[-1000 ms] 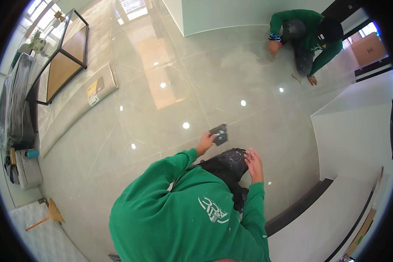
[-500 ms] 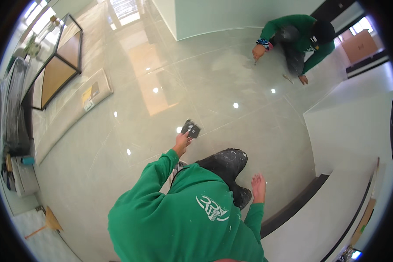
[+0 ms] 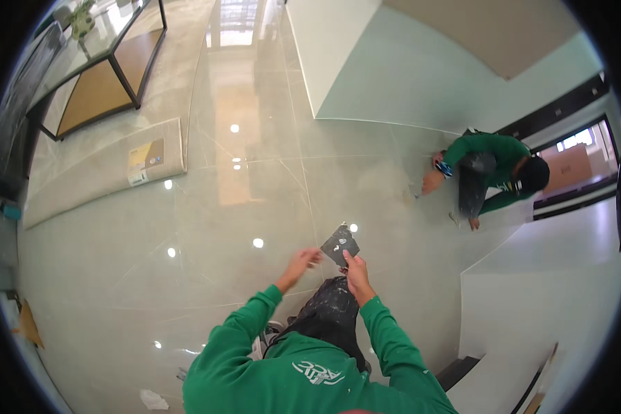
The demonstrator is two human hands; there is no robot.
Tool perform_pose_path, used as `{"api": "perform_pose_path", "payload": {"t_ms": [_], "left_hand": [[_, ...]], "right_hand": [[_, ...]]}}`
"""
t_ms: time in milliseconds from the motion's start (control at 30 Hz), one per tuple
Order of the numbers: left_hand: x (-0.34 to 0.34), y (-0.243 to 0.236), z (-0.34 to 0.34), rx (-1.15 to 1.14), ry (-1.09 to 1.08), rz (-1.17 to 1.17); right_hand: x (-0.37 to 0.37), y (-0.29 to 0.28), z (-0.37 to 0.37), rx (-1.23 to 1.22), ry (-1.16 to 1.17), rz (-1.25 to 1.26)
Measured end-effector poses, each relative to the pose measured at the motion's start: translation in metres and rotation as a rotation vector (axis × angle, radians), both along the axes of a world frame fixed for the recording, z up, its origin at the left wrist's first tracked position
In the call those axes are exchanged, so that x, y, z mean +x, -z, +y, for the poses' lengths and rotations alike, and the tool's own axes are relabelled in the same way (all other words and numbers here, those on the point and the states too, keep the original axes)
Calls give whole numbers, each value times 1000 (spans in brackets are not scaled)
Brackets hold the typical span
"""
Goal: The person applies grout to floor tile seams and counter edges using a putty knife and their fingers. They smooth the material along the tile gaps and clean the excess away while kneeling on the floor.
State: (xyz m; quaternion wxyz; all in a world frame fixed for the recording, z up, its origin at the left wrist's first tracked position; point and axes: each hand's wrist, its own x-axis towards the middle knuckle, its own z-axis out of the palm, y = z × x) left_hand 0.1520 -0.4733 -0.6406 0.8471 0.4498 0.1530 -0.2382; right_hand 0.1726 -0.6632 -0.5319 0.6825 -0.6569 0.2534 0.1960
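A dark, flat, square piece with white dabs on it, perhaps a small mixing plate (image 3: 339, 241), is held up over my knees. My right hand (image 3: 356, 270) grips its lower right edge, thumb on top and fingers underneath. Just left of the plate is my left hand (image 3: 302, 265), its fingers stretched toward it and apart from it, with nothing seen in them. White specks mark my dark trousers (image 3: 328, 303). Below all this lies the glossy pale tiled floor (image 3: 255, 276).
A co-worker (image 3: 490, 165) in green crouches at the right, one hand low at the floor. A long wrapped roll (image 3: 103, 176) lies at the left, by a glass-topped black-framed table (image 3: 110, 90). A wall corner (image 3: 315, 117) juts out ahead. A white scrap (image 3: 154, 399) lies lower left.
The dark plate has passed from my left hand to my right, which came in from the right side. My left hand has let go. The view has shifted.
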Motion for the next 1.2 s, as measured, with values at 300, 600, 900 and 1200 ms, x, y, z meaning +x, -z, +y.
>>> {"api": "perform_pose_path", "payload": {"t_ms": [300,600,900,1200], "left_hand": [[132,159,233,1755,-334,140],[197,150,276,1915,-291,238],[218,157,264,1837,-230,232],[214,158,269,1852,-227,233]], "right_hand": [[186,11,65,33,-164,123],[419,156,209,-215,-357,-35],[589,276,298,-984,-399,-676],[609,239,342,-944,-614,-644]]}}
